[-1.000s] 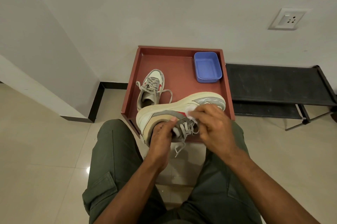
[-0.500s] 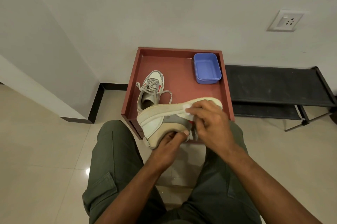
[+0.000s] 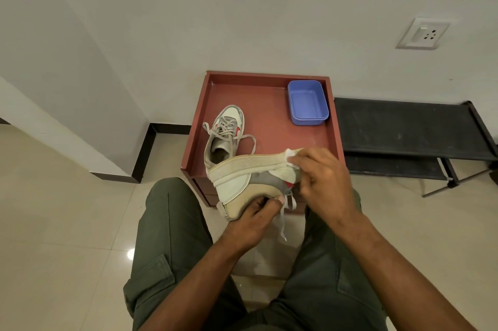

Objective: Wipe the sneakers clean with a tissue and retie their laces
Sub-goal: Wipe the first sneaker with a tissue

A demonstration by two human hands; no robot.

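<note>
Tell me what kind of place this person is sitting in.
Probably a home entryway or hallway corner: a glossy tiled floor, a low black shoe rack against the wall, a wall socket, and sneakers on a low red tray-topped stand.

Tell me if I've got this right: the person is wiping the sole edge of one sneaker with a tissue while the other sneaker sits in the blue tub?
Not quite. The head view shows the other sneaker sitting on the red tray, beside the blue tub, which is empty. The rest holds: the right hand rubs a tissue on the held sneaker.
</note>
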